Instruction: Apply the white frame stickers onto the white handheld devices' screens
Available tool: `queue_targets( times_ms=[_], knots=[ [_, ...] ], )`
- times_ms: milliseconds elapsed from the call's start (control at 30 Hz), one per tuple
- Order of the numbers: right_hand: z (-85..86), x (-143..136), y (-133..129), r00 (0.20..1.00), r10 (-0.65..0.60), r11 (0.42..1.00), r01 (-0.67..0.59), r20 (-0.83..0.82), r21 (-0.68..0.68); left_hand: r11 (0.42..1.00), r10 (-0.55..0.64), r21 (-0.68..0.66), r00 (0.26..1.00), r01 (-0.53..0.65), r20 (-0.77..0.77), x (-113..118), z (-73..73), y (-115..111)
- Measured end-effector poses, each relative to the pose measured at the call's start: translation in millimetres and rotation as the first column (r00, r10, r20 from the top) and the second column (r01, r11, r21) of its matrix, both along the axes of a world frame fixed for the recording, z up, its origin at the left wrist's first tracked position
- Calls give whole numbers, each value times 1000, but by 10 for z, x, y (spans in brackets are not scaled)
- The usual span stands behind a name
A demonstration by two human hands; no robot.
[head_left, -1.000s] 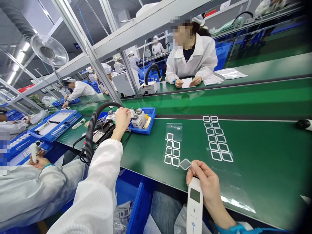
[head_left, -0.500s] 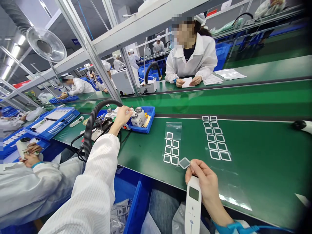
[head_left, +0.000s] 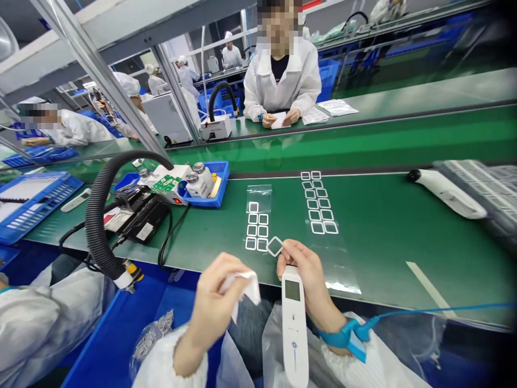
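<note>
My left hand (head_left: pixel 216 291) is closed around a crumpled white wipe (head_left: pixel 252 288), held in front of the bench edge. In my right hand (head_left: pixel 311 272) is a white handheld device (head_left: pixel 295 337) with a small grey screen, its body tilted nearly upright. Thumb and fingertips of that hand also pinch a thin white square frame (head_left: pixel 271 242) by one corner, above the device's top. Close to it, several like frames lie in two columns on a clear plastic sheet (head_left: pixel 259 192). A blue wrist strap (head_left: pixel 339 337) circles my right wrist.
Another clear sheet (head_left: pixel 341 264) with frames lies farther right, and a second white device (head_left: pixel 452 194) beyond it. To the left stand a blue tray (head_left: pixel 220 199) with metal-topped bottles and a black hose (head_left: pixel 91 215). Across the green bench (head_left: pixel 383 237) sits a person (head_left: pixel 283 81).
My left hand has come back from beside the bottle tray to near my right hand, now clearly with a white wipe. My right hand still holds the device and frame. The view has shifted right.
</note>
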State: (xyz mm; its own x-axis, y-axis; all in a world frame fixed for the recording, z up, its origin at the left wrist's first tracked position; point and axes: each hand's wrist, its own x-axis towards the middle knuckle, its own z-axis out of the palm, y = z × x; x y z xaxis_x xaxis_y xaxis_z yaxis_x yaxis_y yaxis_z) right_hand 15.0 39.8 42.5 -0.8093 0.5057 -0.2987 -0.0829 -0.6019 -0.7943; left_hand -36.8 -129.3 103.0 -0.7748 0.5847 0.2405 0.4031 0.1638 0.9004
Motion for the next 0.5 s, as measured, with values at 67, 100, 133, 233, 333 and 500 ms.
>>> queue_targets(
  times_ms=[67,100,133,233,333,500],
  knots=[
    [37,-13,-62,1000,-26,1000,27,13,-16,1000,-28,4,999,28,-24,197,-70,164],
    [50,-19,-89,999,-40,999,41,19,-29,999,-48,-18,998,47,-43,267,-106,238],
    [59,-23,-112,998,-53,998,54,24,-42,996,-72,-57,995,68,-65,321,-140,299],
    [75,-13,-143,996,-80,995,82,42,-56,963,-165,-235,977,131,-132,414,-196,355],
    [87,12,-146,995,-90,996,91,45,-14,907,-280,-372,942,197,-185,432,-163,266],
    [83,8,-187,997,-76,996,77,33,-37,889,-351,-392,902,237,-251,382,-74,211]
  ],
)
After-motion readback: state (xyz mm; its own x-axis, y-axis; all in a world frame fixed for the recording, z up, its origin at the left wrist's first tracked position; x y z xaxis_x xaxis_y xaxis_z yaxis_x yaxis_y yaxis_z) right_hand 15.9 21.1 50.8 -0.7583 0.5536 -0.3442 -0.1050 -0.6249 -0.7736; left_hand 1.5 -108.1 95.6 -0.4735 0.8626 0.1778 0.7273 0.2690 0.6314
